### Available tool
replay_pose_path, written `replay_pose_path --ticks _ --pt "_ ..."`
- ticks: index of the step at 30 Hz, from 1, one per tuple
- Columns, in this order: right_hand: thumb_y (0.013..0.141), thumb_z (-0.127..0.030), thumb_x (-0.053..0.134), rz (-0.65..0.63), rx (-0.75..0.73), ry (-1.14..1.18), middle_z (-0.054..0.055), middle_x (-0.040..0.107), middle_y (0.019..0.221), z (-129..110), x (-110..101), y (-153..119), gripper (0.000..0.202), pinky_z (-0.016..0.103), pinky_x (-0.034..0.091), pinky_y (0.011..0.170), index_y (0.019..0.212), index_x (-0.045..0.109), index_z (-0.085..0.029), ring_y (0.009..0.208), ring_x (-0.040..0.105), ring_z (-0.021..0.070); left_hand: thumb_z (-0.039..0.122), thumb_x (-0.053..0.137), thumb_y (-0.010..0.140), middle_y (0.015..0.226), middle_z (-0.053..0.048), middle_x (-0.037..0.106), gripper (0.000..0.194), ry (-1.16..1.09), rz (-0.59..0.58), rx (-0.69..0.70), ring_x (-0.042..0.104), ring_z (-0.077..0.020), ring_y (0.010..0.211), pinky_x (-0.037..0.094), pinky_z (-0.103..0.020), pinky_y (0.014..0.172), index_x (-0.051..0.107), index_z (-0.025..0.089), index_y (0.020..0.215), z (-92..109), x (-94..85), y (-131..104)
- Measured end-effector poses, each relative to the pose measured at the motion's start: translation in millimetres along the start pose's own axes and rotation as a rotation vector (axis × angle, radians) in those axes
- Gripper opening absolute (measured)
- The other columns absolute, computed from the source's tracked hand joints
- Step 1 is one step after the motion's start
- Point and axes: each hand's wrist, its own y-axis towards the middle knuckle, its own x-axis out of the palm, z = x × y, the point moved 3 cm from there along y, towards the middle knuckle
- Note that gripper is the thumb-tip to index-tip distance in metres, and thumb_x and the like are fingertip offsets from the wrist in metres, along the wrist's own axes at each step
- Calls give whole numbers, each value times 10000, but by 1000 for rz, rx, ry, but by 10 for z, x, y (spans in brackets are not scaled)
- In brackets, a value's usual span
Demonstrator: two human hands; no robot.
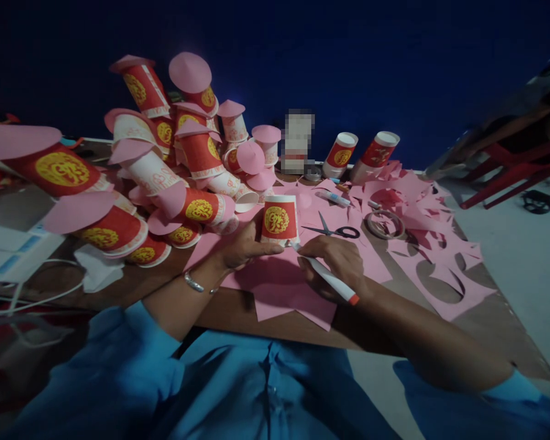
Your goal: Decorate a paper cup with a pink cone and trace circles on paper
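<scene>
A red paper cup (281, 217) with a round gold emblem and white bands stands with its narrower end up, in front of me. My left hand (245, 245) is closed on its left side, thumb along the lower edge. My right hand (334, 260) grips a slim white pen-like tool (332, 281) with a red end. The tool's pale tip meets the cup's lower edge; its exact kind I cannot make out. Pink paper sheets (275, 281) lie under both hands. Just beyond my right hand, black-handled scissors (334, 232) rest spread on the paper.
Cups with pink cone tops (201, 153) are heaped at the left. Two paper cups (341, 156) stand at the back. A tape roll (385, 225) and cut pink scraps (444, 272) lie to the right. A red plastic chair (499, 168) is beyond the table.
</scene>
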Motion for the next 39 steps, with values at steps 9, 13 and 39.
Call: replay_pose_path --ticks 9,13,39 --pt "914 -93 638 2 -23 9 14 725 752 -14 -9 5 149 260 560 613 1018 630 -199 640 707 160 217 979 642 828 17 662 718 -38 -34 21 690 -238 937 540 -379 904 609 240 1257 23 39 1" --pt "926 -104 626 4 1 -25 5 727 751 -7 -19 9 143 262 569 620 1012 634 -218 636 704 154 226 978 645 851 5 680 728 -13 -24 26 697 -257 994 540 -388 931 615 233 1276 19 25 -1" --pt "926 -95 610 15 -5 -57 0 718 730 -27 -30 31 140 253 561 606 985 632 -220 632 701 146 242 990 617 992 -21 712 729 41 -9 16 672 -203 914 520 -333 830 607 217 1237 11 -1 -7"
